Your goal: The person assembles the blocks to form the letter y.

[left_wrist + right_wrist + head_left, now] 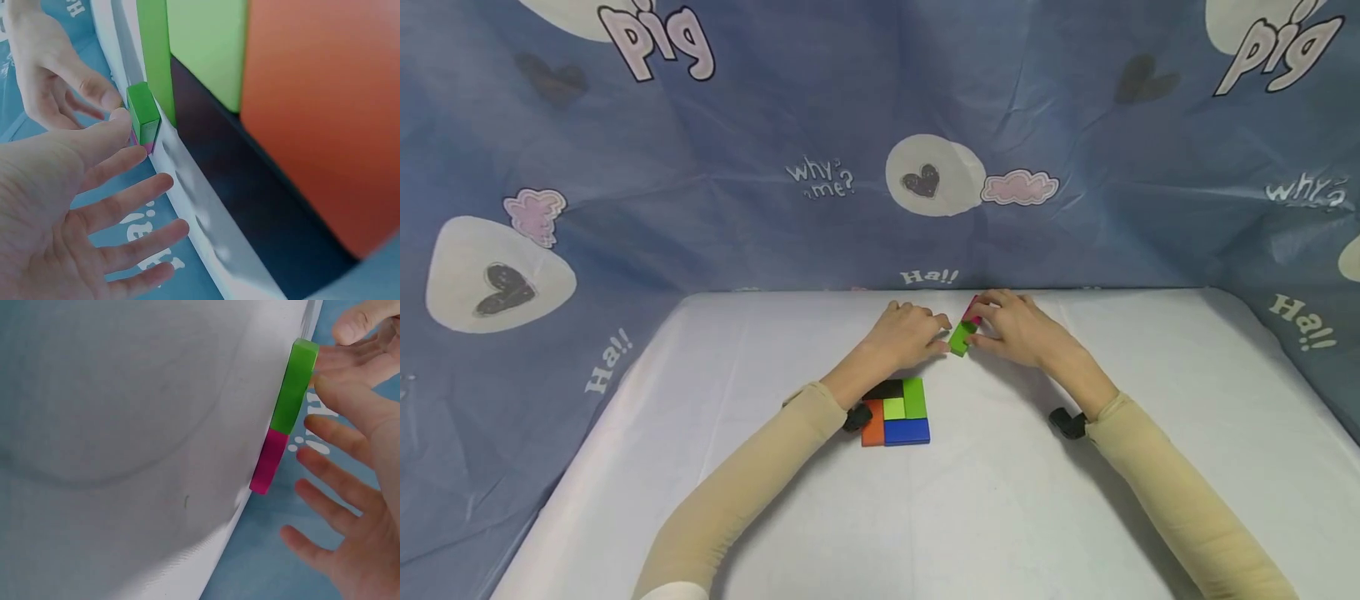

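A green block lies at the far side of the white table, end to end with a magenta block. My right hand hovers at this pair, fingers spread and thumb tip right by the green block's side in the right wrist view. From the other side my left hand reaches in, its fingers loosely spread, the thumb close to the green block's near end. Neither hand has its fingers curled round a block. In the head view the right hand's fingers partly cover the magenta block.
Nearer on the table, under the left forearm, lies a flat square of blocks: black, green, orange and blue around a small light-green one. A printed blue cloth rises behind the table's far edge.
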